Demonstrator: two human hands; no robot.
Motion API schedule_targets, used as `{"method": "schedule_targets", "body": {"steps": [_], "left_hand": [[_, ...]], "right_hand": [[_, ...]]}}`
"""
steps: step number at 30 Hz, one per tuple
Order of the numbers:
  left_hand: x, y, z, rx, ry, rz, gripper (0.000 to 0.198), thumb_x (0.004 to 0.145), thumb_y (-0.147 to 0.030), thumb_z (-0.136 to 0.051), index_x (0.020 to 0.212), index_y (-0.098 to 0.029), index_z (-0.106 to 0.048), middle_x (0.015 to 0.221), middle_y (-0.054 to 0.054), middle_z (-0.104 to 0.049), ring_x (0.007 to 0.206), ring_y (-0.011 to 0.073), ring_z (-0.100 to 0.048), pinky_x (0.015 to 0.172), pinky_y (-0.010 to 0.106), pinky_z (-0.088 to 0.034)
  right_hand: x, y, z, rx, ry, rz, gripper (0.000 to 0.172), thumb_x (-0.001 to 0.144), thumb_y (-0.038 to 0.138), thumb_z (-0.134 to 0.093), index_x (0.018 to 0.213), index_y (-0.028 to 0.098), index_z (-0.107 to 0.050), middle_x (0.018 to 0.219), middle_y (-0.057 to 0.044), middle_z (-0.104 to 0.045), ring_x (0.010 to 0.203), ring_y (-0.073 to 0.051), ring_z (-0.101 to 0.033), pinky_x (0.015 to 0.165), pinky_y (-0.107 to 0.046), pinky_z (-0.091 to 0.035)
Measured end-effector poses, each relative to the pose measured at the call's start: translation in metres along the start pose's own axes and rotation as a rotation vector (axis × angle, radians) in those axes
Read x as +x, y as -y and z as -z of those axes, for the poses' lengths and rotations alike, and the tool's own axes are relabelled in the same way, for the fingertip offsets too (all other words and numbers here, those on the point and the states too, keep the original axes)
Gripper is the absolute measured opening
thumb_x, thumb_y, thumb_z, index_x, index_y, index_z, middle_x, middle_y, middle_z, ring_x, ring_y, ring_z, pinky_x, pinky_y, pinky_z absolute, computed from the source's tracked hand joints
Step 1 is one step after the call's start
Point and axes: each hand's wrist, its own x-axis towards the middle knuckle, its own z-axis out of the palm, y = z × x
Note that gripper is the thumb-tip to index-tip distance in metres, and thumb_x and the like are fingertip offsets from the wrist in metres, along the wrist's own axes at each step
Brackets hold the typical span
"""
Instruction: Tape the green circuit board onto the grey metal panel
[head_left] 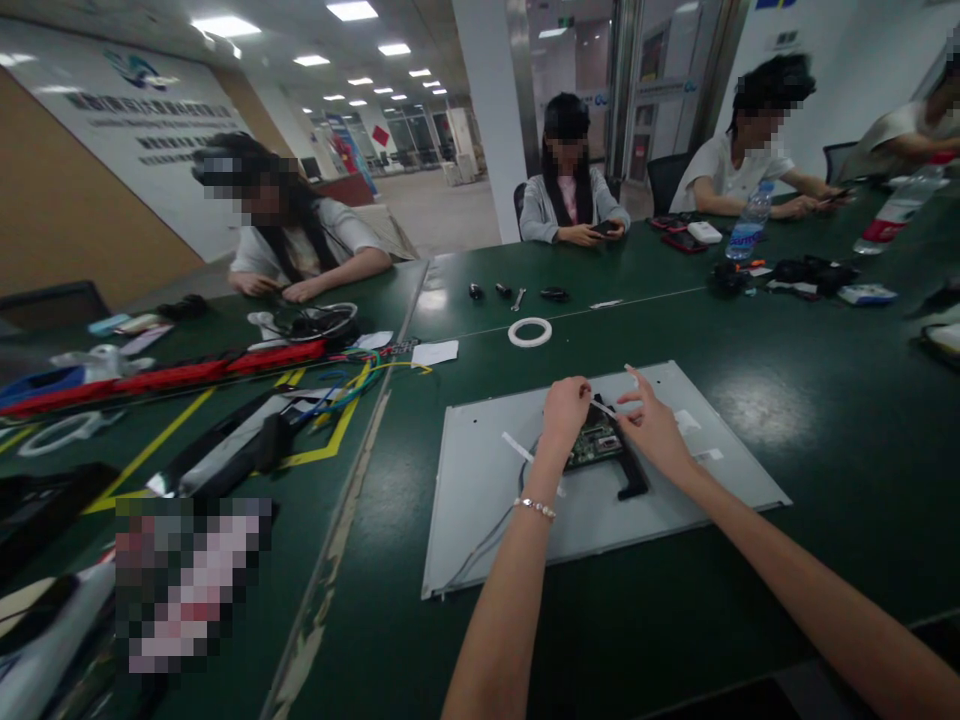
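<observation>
Currently | right hand (651, 428) pinches narrow white strip (604, 409) near green circuit board (594, 450) | left hand (568, 412) curled, hold unclear | blue label (745, 240) on clear plastic bottle (757, 207) too blurred to read

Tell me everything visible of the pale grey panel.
The flat rectangular pale grey panel, metal-looking, lies askew on the dark green table, a dark spot near each far corner. On it are a green circuit board, black bracket, white tape strips and thin grey cable. Left hand and right hand are over it; contact is unclear.

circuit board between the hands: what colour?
The circuit board is green; it shows in the head view.
</observation>
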Motion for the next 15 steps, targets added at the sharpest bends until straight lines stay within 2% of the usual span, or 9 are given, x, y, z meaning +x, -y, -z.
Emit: {"method": "schedule_targets", "body": {"steps": [15], "left_hand": [[0.0011,0.0019,-0.0045,-0.057,0.010,0.011,0.023,0.081,-0.006,-0.053,0.092,-0.016,-0.071,0.094,0.007,-0.072,0.091,0.0162,-0.065,0.088,0.025,-0.047]], "right_hand": [[0.0000,-0.0005,0.0006,-0.015,0.023,-0.012,0.076,0.079,0.024,-0.055,0.150,0.024,-0.025,0.106,-0.006,-0.063,0.064,-0.011,-0.060,0.067,-0.029,-0.050]]}}
